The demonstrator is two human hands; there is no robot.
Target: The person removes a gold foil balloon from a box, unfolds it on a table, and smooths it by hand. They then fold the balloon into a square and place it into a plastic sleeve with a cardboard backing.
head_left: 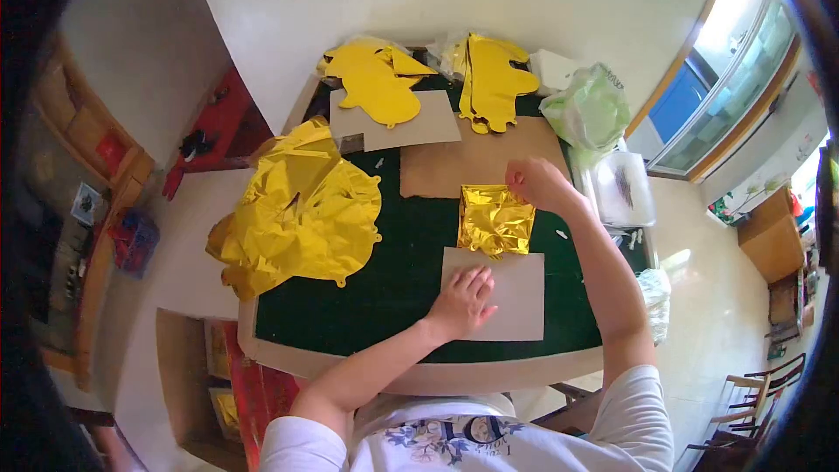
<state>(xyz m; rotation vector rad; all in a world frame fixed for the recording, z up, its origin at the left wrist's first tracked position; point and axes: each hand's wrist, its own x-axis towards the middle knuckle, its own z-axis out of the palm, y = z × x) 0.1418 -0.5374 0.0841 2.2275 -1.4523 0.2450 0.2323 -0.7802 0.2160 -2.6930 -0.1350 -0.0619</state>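
My left hand (pixel 464 301) lies with its fingers spread on a grey card (pixel 516 297) near the table's front edge. Just beyond that card is a folded square of shiny gold foil (pixel 495 220). At the foil's upper right corner is my right hand (pixel 535 183), its fingers curled together; what they hold, if anything, is too small to make out. A large crumpled sheet of gold foil (pixel 306 210) covers the left part of the dark green tabletop (pixel 402 297).
Flat yellow foil shapes (pixel 376 87) rest at the back, partly on another grey card (pixel 428 127). A brown board (pixel 437 166) lies mid-table. At the right are a plastic bag (pixel 590 109) and a clear container (pixel 622 188). Below left stands an open cardboard box (pixel 182 376).
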